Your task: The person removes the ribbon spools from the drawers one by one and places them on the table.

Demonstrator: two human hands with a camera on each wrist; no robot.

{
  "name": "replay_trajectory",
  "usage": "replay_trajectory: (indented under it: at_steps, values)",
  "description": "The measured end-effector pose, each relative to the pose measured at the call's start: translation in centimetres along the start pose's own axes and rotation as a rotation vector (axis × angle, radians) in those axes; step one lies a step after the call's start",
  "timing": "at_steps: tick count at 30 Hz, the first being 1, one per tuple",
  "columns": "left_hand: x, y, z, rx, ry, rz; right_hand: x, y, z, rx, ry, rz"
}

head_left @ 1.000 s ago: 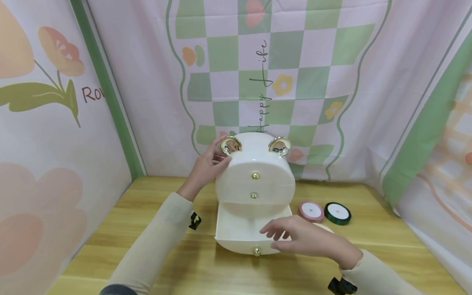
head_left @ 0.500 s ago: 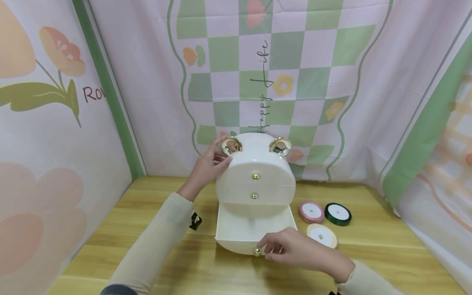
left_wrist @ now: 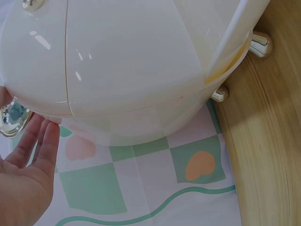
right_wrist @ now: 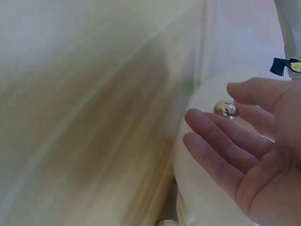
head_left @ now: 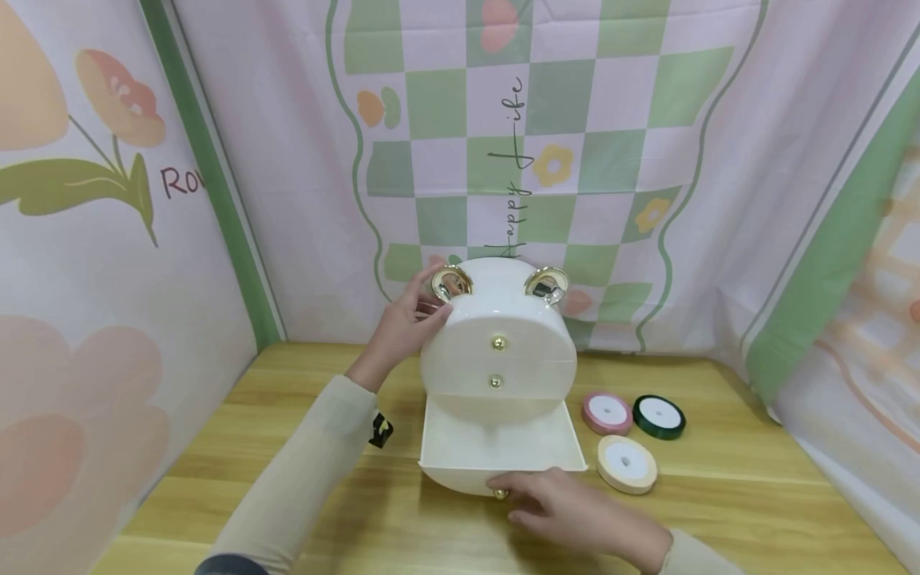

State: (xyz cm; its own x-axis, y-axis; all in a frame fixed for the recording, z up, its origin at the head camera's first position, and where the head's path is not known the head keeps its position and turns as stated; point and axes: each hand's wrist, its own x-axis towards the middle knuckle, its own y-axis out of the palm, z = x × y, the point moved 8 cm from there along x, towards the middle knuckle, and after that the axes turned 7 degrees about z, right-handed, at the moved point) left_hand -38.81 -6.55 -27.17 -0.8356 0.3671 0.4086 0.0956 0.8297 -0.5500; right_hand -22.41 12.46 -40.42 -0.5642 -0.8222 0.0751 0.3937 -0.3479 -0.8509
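Observation:
A glossy white storage box (head_left: 499,299) with round gold ears stands on the table, its lowest drawer (head_left: 503,435) pulled out toward me. My left hand (head_left: 406,319) rests against the box's upper left side, beside the left ear. In the left wrist view, its fingers (left_wrist: 46,148) lie fairly straight along the shell. My right hand (head_left: 568,507) is at the drawer's front, its index finger over the gold knob (head_left: 501,493) and touching the drawer front. The right wrist view shows the knob among its loosely bent fingers (right_wrist: 221,146), not pinched.
Right of the box lie three ribbon rolls on the wooden table (head_left: 726,479): pink (head_left: 607,412), dark green (head_left: 659,417) and cream (head_left: 627,465). A patterned cloth (head_left: 496,160) hangs close behind the box. Short gold feet (left_wrist: 261,44) support it.
My right hand has come down and left from above the drawer's right side to its front knob, uncovering the cream roll. The left hand, box and drawer look unmoved.

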Motion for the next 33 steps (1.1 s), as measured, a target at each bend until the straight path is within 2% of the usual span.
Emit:
replay_trajectory:
  at_steps: [9, 15, 21, 33]
  values:
    - [-0.1, 0.0, 0.0, -0.001, -0.004, 0.008, 0.1, -0.3, -0.1, 0.092, -0.011, -0.114]
    - [0.0, 0.1, 0.1, -0.003, 0.002, 0.007, 0.3, -0.7, -0.1, 0.084, -0.002, -0.189]
    - [0.0, 0.1, 0.1, 0.001, 0.001, 0.006, 0.4, -0.8, -0.3, 0.068, 0.001, -0.206]
    - [0.0, 0.0, -0.1, 0.008, 0.006, 0.011, 0.8, -1.3, -1.4, 0.032, 0.063, -0.226]
